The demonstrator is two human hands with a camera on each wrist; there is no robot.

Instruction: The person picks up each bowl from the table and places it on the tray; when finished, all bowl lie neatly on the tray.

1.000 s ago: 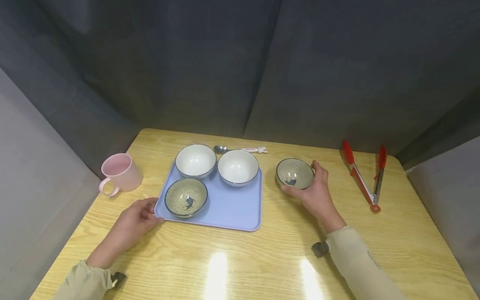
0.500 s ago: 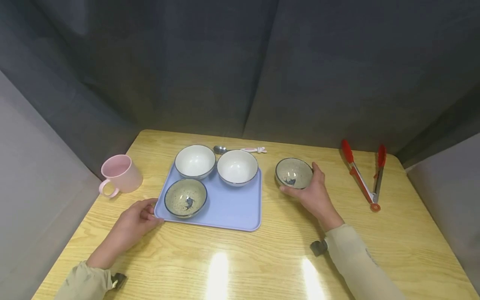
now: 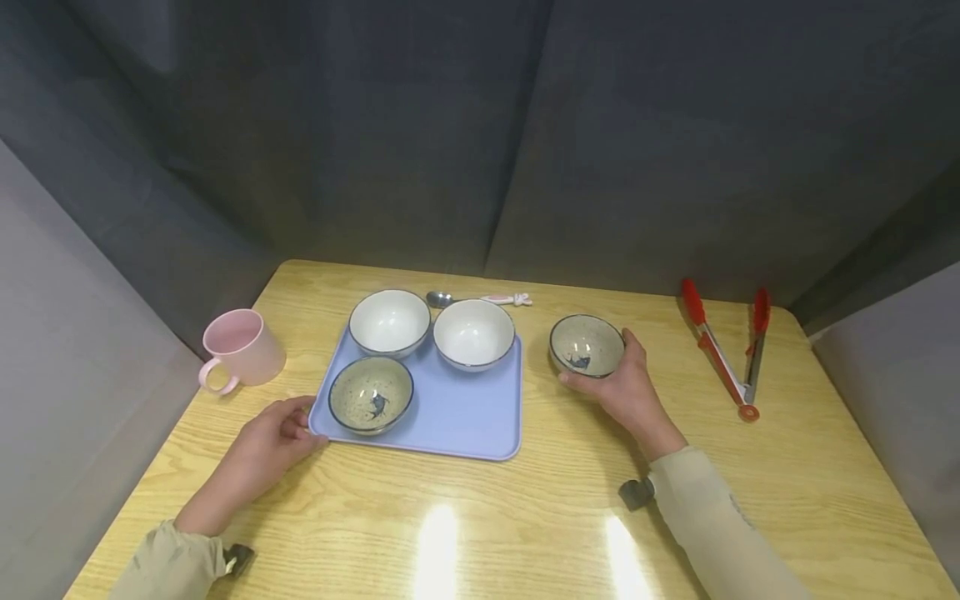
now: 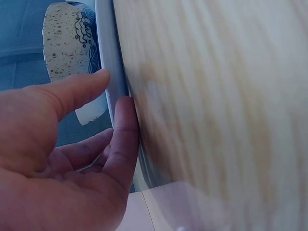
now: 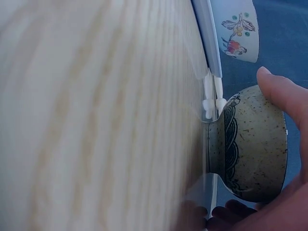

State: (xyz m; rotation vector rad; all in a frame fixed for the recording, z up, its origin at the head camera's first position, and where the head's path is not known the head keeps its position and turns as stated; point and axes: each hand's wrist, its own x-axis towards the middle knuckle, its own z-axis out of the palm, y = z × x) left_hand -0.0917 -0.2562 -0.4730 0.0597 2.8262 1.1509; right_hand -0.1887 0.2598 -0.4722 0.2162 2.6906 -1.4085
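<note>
Holding the near left corner of a lavender tray (image 3: 465, 425) is my left hand (image 3: 262, 446), its thumb (image 4: 79, 91) at the rim in the left wrist view. On the tray, a speckled beige bowl (image 3: 371, 396) with a dark blue motif inside sits near that corner. Two white bowls, one at the far left (image 3: 390, 323) and one to its right (image 3: 474, 335), stand behind it. To the right of the tray, my right hand (image 3: 626, 392) grips a second speckled bowl (image 3: 587, 346) between thumb and fingers. In the right wrist view this bowl (image 5: 257, 144) stands upright, its foot at the wooden table.
A pink mug (image 3: 243, 348) stands left of the tray. Behind the tray lies a spoon (image 3: 495, 300) with a pink and white handle, partly hidden by a white bowl. Spread red-tipped tongs (image 3: 723, 367) lie at the right. A dark curtain (image 3: 480, 142) hangs behind the table (image 3: 360, 517).
</note>
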